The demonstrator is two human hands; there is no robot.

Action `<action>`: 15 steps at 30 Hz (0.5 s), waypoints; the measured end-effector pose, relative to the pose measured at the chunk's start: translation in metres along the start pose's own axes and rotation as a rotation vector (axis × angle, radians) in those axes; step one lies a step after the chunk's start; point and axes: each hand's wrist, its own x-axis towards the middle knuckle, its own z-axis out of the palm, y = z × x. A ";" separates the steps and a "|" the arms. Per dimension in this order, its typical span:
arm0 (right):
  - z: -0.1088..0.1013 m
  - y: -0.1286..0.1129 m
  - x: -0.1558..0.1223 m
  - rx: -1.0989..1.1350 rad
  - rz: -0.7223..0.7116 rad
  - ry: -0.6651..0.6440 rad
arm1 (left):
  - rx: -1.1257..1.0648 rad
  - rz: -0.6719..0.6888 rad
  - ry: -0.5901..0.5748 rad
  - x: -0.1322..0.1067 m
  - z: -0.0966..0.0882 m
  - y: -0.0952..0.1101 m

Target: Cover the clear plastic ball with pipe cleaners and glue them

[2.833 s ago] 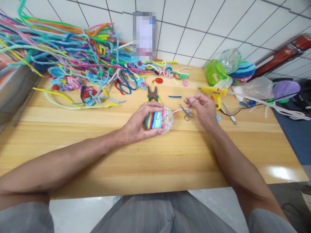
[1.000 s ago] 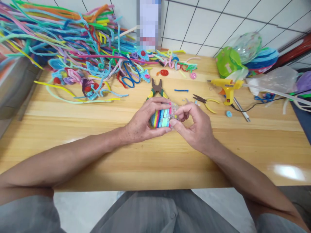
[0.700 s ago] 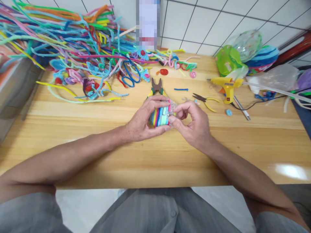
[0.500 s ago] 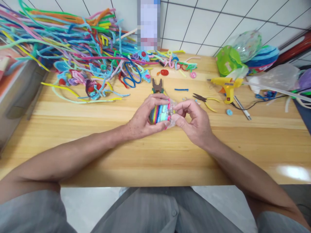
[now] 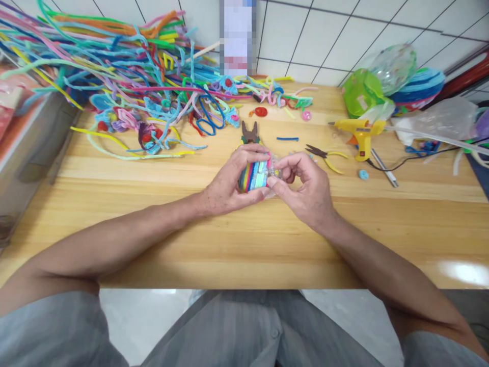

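clear end [image 5: 276, 172]: it looks thin and soft, so too hard a pinch could dent it, or a sideways tug could work the stripes loose.
pliers [image 5: 250, 132]: partly hidden by the left hand [image 5: 229, 178], so a forward swing could knock the striped piece [image 5: 255, 175] against them.
blue stub [image 5: 288, 138]: loose on the bench [image 5: 229, 250]; a careless brush could sweep it away.
left hand: half open, curved around the striped piece and grasping it, thumb along the near side, fingers over the far side.
right hand [image 5: 305, 186]: thumb and forefinger close together at the clear end; i cannot tell whether they grip it.
striped piece: between both hands, over the middle of the bench.
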 end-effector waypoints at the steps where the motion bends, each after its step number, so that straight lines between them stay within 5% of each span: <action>1: 0.000 0.001 0.000 0.018 0.000 0.002 | -0.003 0.004 0.001 0.000 0.000 -0.001; 8: -0.014 0.016 0.008 0.111 0.109 -0.036 | -0.014 0.013 -0.007 0.001 -0.004 -0.004; 15: -0.100 0.087 0.021 -0.284 0.291 0.249 | -0.035 0.027 0.018 -0.002 -0.001 -0.004</action>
